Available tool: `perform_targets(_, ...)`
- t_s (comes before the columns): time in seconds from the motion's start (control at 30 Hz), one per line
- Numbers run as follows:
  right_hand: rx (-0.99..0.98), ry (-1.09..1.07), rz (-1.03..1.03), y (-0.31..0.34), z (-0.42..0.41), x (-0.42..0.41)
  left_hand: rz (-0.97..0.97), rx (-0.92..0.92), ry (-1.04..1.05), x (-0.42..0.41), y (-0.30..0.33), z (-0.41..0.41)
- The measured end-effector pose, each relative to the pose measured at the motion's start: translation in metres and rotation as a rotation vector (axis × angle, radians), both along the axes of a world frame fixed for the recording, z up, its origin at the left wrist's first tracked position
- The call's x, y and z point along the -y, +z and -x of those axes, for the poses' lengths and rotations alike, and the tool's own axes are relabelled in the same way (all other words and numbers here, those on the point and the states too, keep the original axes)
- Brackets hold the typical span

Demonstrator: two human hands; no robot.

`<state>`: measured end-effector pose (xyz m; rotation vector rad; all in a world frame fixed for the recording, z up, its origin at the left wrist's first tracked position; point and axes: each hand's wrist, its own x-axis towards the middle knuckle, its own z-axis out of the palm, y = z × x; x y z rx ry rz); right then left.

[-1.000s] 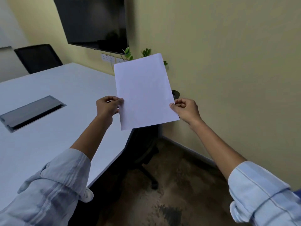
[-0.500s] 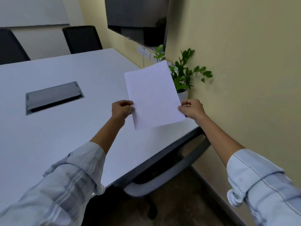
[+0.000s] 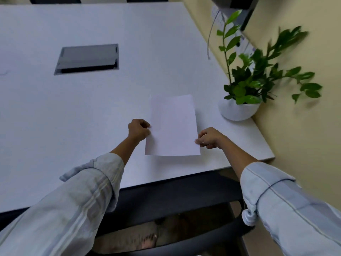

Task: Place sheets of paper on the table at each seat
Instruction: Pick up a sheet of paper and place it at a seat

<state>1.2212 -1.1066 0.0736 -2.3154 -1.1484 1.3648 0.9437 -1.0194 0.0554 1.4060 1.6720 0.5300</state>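
The left hand [image 3: 138, 130] pinched the left edge of a white sheet of paper [image 3: 172, 126] with curled fingers, just below the centre of the frame; the right hand [image 3: 209, 138] pinched the sheet's right edge near its lower corner, fingers likewise curled; the sheet lay flat, or very nearly so, on the pale desk [image 3: 92, 111], close to the desk's near edge and lengthwise away from the camera; whether it rested fully on the surface could not be told. Both forearms reached in from the bottom of the frame, in rolled-up pale blue striped sleeves [image 3: 88, 191]. To the right of the sheet, near but apart from it, a green leafy plant [image 3: 258, 74] stood in a round white pot [image 3: 237, 111] at the desk's right corner, beside a yellow wall [image 3: 304, 145]; in the upper left of the frame, well apart from the sheet, a grey rectangular cable hatch [image 3: 88, 59] sat in the desk top. Below the desk's edge, at the bottom of the frame, a dark chair [image 3: 166, 200] stood pushed toward the desk; a bare foot [image 3: 148, 241] showed on the floor beneath.
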Motion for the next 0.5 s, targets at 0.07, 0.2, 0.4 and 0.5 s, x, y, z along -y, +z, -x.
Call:
perform_targets(0.07, 0.008, 0.041, -0.002, -0.022, 0.001, -0.012, 0.025, -0.039, 0.045, -0.003, -0.019, 0.002)
perform_targets(0.2, -0.001, 0.053, -0.026, -0.059, 0.009, -0.027, 0.048, -0.103, 0.081, -0.008, -0.05, 0.008)
perform_targets(0.4, 0.048, 0.073, -0.043, -0.086, 0.018, -0.03, 0.07, -0.166, 0.007, -0.002, -0.074, 0.014)
perform_targets(0.5, 0.082, 0.131, -0.066, -0.09, 0.019, -0.028, 0.072, -0.224, -0.111, 0.003, -0.079, 0.014)
